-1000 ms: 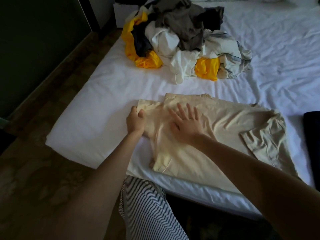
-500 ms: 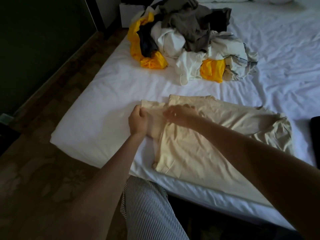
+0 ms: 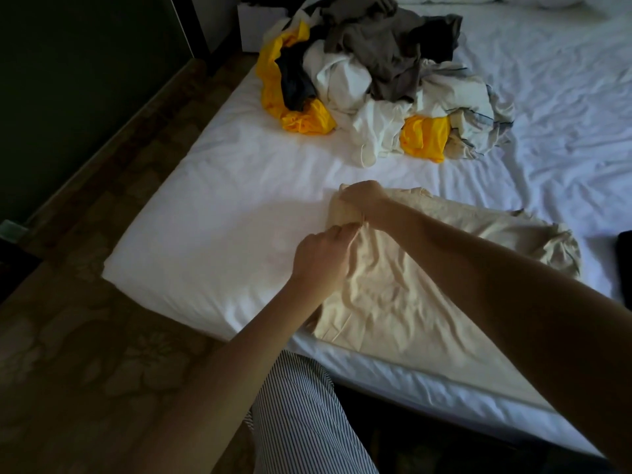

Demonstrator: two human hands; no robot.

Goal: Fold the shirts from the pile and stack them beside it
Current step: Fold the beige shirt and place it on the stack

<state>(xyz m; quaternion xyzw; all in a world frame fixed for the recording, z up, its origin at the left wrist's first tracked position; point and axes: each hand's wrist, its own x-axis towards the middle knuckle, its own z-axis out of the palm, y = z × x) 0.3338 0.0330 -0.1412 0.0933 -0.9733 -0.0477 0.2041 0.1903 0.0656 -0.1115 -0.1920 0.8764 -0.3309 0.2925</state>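
Fingers of left hand and right hand pinch the cream shirt at its edge.

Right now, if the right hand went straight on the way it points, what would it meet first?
Probably only bare bed sheet: the right hand, gripping the beige shirt, points left toward the mattress edge, passing nearer than the pile. Depth is unclear.

Single wide-angle cam on my head, pitched forward and down. Close over the bed, near its corner.
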